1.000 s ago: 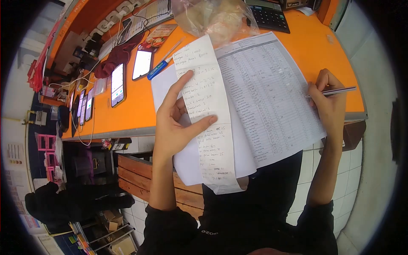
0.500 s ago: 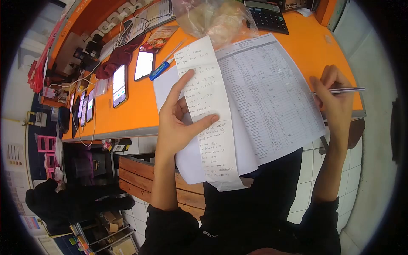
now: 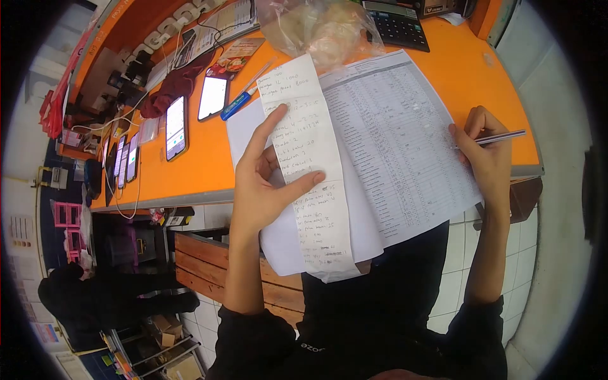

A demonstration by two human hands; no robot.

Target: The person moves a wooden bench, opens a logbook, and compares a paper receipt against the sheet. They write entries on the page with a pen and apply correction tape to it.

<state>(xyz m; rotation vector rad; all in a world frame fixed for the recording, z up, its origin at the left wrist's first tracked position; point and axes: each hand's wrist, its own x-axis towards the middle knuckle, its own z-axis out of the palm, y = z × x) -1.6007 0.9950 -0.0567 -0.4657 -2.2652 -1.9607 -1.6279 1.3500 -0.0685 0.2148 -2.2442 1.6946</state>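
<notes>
A long handwritten paper strip (image 3: pixel 316 139) is held by my left hand (image 3: pixel 263 180), its thumb and index finger lying on the front of the strip. The strip's lower end curls over the front edge of the papers. My right hand (image 3: pixel 487 149) pinches a pen (image 3: pixel 500 137), with the tip over the right side of a printed table sheet (image 3: pixel 399 145). Under the strip, white sheets (image 3: pixel 244 130) stick out to the left.
Several phones, one (image 3: pixel 177 128) with a lit screen, lie left on the orange table (image 3: pixel 209 171). A blue marker (image 3: pixel 237 106) is beside the papers. Behind are a plastic bag (image 3: pixel 320 31) and a calculator (image 3: pixel 399 26). A wooden crate (image 3: pixel 202 263) stands below.
My right hand with the pen moved right, off the sheet's edge, then came back left onto the printed sheet. The strip and my left hand shifted only slightly.
</notes>
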